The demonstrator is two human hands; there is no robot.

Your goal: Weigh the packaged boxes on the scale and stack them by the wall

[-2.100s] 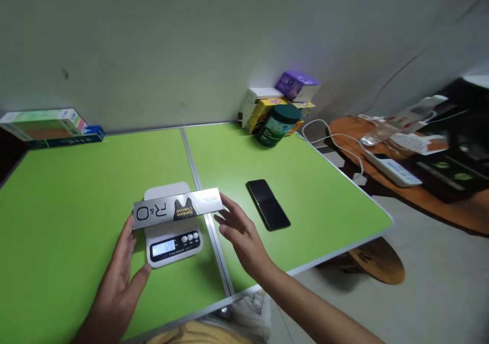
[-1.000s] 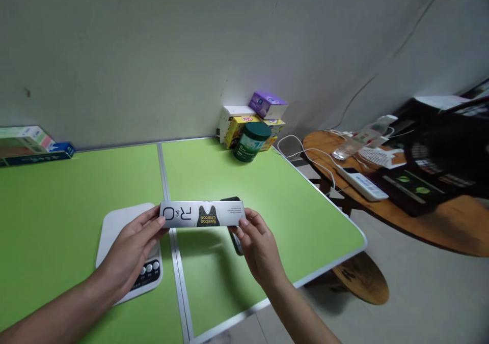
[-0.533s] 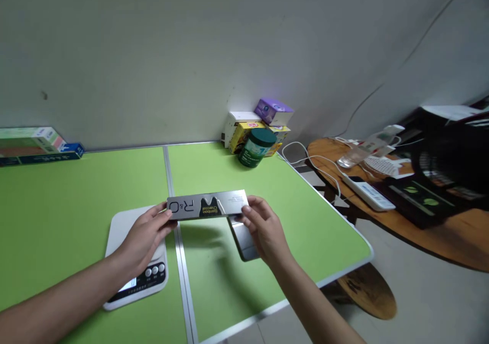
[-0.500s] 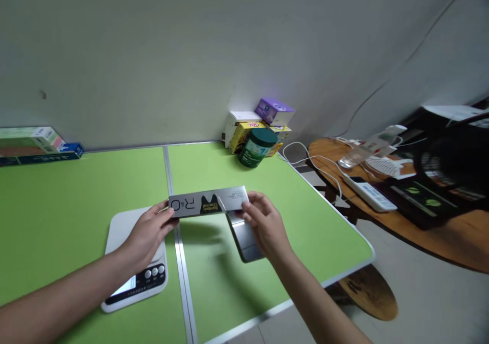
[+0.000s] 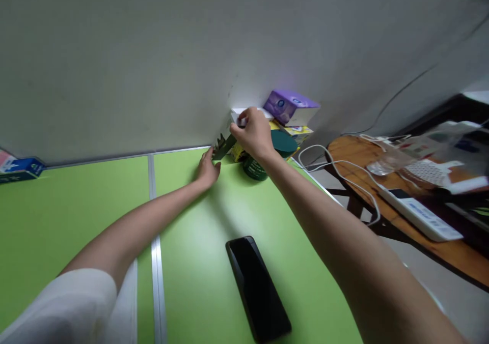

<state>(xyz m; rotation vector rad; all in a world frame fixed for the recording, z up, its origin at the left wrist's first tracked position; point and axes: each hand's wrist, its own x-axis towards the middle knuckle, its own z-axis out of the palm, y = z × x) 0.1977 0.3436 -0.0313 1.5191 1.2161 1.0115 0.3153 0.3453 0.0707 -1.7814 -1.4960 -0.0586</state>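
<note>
So, closest to me there's one phone (image 5: 259,290), lying screen side up on the green table (image 5: 191,273). Off to the right, one wooden table (image 5: 468,262) with one long white unit (image 5: 424,219) and one clear bottle (image 5: 382,163) tipped over at a slant.

Further in, two hands on one slim box (image 5: 224,148). It's right up by the wall, just beside the carton pile, leaning at an angle. Right hand (image 5: 255,133) has its upper end pinched between thumb and fingertips. Left hand (image 5: 207,172) is down low, fingers and thumb parted around the bottom end; can't tell if they're squeezing.

Progress-wise: the box is at the back edge, that much is done. Not done: neither hand is off it and it isn't upright. Can't tell if its bottom touches the tabletop.

Around it: one green jar (image 5: 255,169), at least two yellow cartons (image 5: 301,131) (partly hidden), one white carton (image 5: 263,112), one purple pack (image 5: 292,107). Far left, one blue carton (image 5: 23,169) against the wall (image 5: 153,69).
</note>
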